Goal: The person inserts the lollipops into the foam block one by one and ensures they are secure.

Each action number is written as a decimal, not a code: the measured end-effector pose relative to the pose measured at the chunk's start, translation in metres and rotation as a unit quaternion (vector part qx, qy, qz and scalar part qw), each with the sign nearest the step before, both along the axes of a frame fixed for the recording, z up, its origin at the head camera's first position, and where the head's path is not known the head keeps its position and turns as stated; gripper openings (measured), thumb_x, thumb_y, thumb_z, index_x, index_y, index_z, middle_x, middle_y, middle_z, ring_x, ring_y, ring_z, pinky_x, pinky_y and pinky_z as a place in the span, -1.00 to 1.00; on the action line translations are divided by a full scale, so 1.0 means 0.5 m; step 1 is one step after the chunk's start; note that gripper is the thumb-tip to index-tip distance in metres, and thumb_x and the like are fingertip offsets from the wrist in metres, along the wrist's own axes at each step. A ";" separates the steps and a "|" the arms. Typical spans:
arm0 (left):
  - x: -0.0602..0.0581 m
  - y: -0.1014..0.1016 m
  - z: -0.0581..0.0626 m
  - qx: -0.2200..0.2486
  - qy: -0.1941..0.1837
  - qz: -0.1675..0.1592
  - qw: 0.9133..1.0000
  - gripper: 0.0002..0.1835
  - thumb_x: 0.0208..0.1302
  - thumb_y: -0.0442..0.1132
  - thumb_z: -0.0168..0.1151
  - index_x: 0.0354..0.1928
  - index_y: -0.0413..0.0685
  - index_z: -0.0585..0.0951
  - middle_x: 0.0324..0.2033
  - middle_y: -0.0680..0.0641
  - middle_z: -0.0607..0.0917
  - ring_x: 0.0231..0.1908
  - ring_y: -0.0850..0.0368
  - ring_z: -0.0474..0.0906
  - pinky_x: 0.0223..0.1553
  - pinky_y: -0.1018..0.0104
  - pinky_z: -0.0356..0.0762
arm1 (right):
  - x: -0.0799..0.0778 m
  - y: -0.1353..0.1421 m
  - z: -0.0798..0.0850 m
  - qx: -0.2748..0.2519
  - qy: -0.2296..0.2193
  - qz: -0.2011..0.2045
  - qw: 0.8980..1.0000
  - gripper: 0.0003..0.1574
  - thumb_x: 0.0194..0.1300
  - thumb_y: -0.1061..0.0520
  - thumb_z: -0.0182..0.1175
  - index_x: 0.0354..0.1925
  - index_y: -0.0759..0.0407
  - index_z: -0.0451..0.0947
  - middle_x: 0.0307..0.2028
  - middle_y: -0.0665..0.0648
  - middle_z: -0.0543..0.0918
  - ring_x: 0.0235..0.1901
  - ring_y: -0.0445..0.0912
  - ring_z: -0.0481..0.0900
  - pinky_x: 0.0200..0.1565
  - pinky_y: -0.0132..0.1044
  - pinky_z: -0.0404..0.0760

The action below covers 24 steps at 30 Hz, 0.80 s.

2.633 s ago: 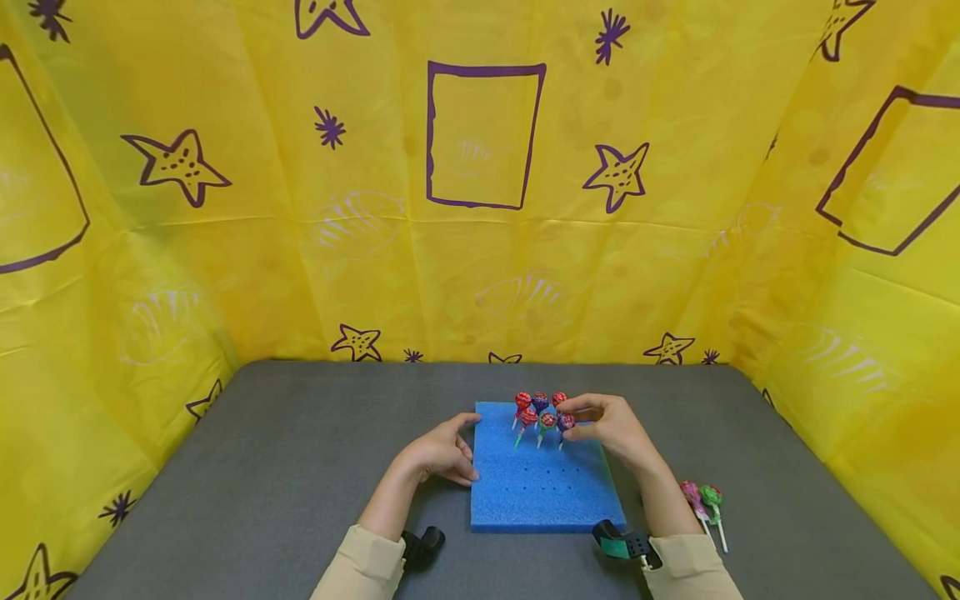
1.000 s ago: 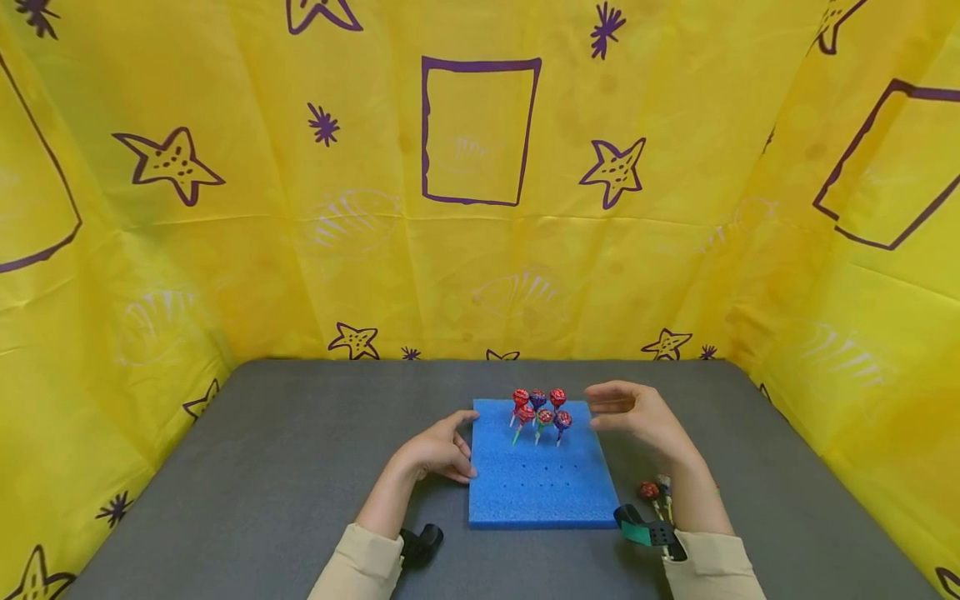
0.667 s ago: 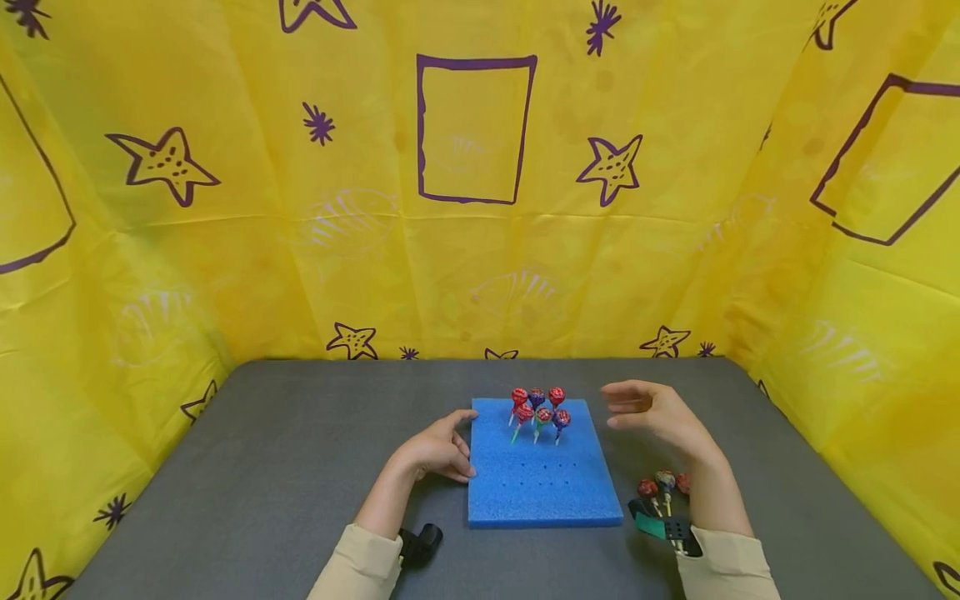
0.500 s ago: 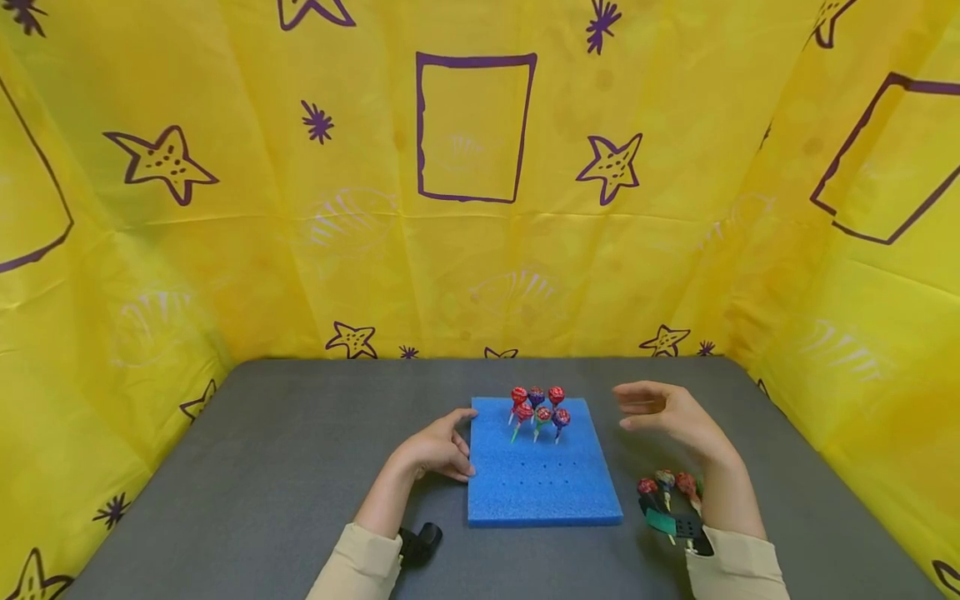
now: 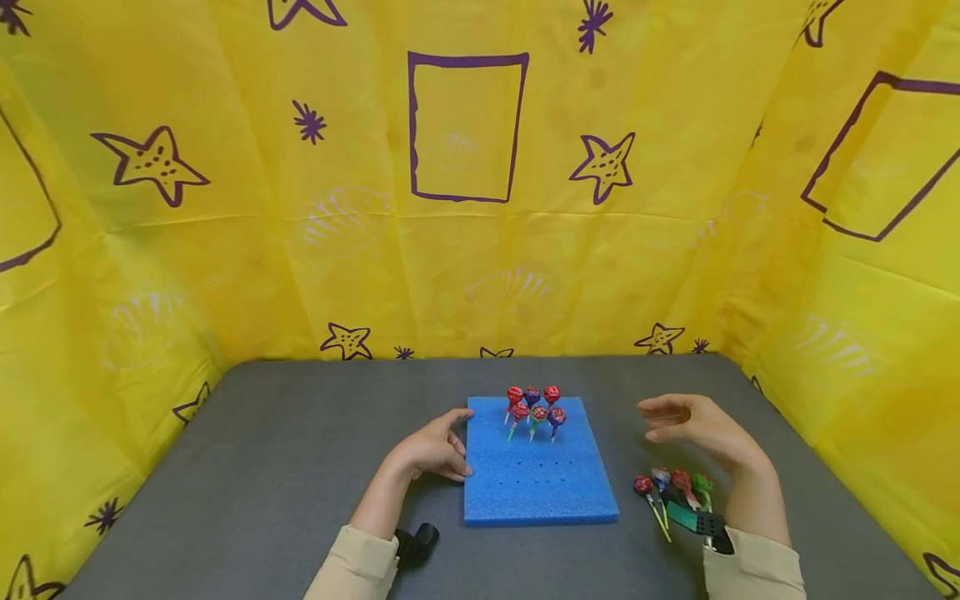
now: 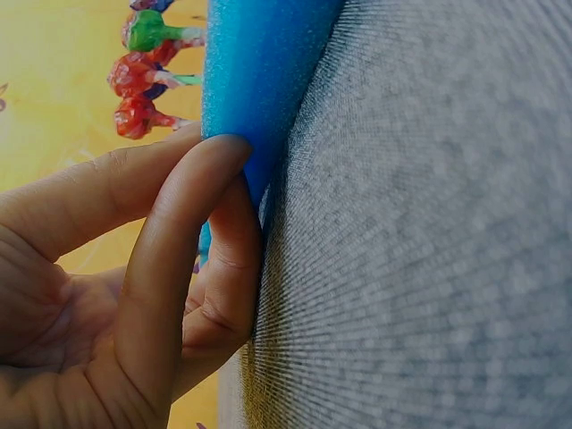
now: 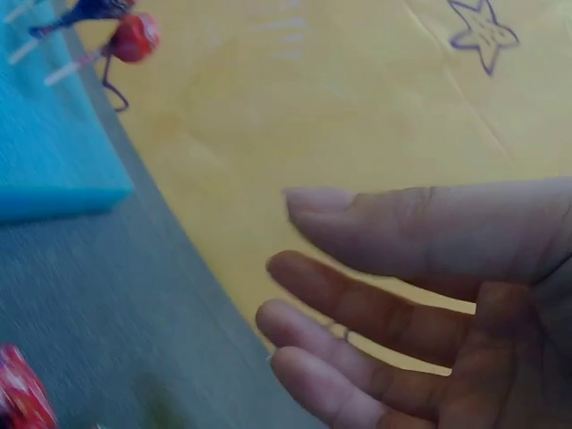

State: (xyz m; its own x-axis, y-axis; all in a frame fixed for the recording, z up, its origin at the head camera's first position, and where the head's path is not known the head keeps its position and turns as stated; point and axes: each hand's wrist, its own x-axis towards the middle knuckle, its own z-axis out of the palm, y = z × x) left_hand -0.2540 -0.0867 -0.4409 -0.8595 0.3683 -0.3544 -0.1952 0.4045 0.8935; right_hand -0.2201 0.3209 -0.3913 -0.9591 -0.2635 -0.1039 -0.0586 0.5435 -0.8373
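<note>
My left hand [image 5: 437, 447] rests against the left edge of a blue foam board [image 5: 540, 504], index finger and thumb spread along it. Close up in the left wrist view, the thumb [image 6: 183, 214] touches the board's side face. Several wrapped lollipops [image 5: 539, 414] stand in two rows toward the board's far end, sticks in the foam. To the right of the board, my right hand [image 5: 701, 427] hovers with loosely bent fingers and nothing in them. Below it, several loose lollipops [image 5: 681, 481] lie on the table, with red, blue and green wrappers; the wrist camera partly hides their sticks.
Rows of small holes [image 5: 542, 465] mark the board's nearer half. The grey table [image 5: 300, 467] spreads on both sides. A yellow patterned cloth [image 5: 465, 283] hangs behind and at the sides. Each wrist wears a black camera mount [image 5: 417, 543].
My right hand has released a purple lollipop in the board's nearer row and moved right, over the loose lollipops, which are now less hidden. My left hand stays at the board's edge.
</note>
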 end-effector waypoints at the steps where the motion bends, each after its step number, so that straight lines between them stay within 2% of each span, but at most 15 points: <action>1: 0.000 -0.001 0.000 0.000 0.000 0.000 1.000 -0.01 0.00 -0.61 0.36 0.49 -0.03 0.17 -0.36 -0.13 0.50 -0.49 0.10 0.60 -0.41 0.25 0.77 | 0.002 0.007 -0.001 0.002 -0.003 0.000 1.000 -0.24 0.25 0.08 0.33 0.31 0.39 0.37 0.26 0.48 0.48 0.19 0.27 0.54 0.07 -0.22 0.70; 3: 0.001 -0.001 0.000 0.000 0.000 0.001 1.000 0.00 0.00 -0.61 0.36 0.49 -0.03 0.17 -0.36 -0.13 0.50 -0.49 0.10 0.59 -0.40 0.25 0.77 | 0.006 0.020 -0.005 0.007 -0.007 -0.003 1.000 -0.24 0.26 0.07 0.33 0.31 0.39 0.37 0.26 0.47 0.49 0.16 0.21 0.57 0.04 -0.28 0.70; 8: 0.002 -0.002 -0.001 0.004 0.005 -0.001 1.000 0.00 0.00 -0.62 0.36 0.49 -0.04 0.17 -0.37 -0.13 0.50 -0.50 0.10 0.59 -0.40 0.23 0.78 | 0.012 0.048 -0.016 0.020 0.000 -0.002 1.000 -0.29 0.27 0.08 0.31 0.27 0.42 0.41 0.22 0.47 0.52 0.02 -0.13 0.65 -0.05 -0.42 0.66; 12: 0.002 -0.002 -0.002 0.007 0.005 0.000 1.000 0.00 0.00 -0.62 0.35 0.50 -0.04 0.16 -0.37 -0.13 0.50 -0.49 0.10 0.59 -0.40 0.23 0.78 | 0.020 0.073 -0.024 0.024 -0.012 -0.006 1.000 -0.32 0.28 0.10 0.29 0.25 0.44 0.42 0.19 0.47 0.55 -0.07 -0.31 0.65 -0.08 -0.44 0.66; 19: 0.001 0.000 -0.001 0.003 -0.001 0.000 1.000 0.00 0.00 -0.62 0.36 0.50 -0.04 0.16 -0.36 -0.13 0.50 -0.49 0.10 0.58 -0.40 0.24 0.77 | 0.040 0.119 -0.037 0.055 -0.062 -0.013 0.997 -0.31 0.30 0.05 0.28 0.26 0.42 0.41 0.19 0.42 0.57 -0.12 -0.34 0.66 -0.03 -0.27 0.73; 24: 0.001 -0.001 -0.001 0.003 -0.002 -0.002 1.000 0.00 0.00 -0.62 0.35 0.50 -0.04 0.16 -0.36 -0.13 0.50 -0.49 0.10 0.60 -0.40 0.25 0.77 | 0.044 0.142 -0.046 0.069 -0.081 -0.001 0.994 -0.33 0.30 0.04 0.26 0.23 0.43 0.45 0.18 0.42 0.58 -0.15 -0.36 0.65 -0.09 -0.38 0.71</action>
State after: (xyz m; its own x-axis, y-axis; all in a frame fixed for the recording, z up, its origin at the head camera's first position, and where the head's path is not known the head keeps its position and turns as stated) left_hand -0.2537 -0.0874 -0.4412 -0.8571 0.3733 -0.3551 -0.1970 0.3993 0.8954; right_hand -0.1983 0.3921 -0.4145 -0.9276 -0.2336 -0.2916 0.0721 0.6539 -0.7531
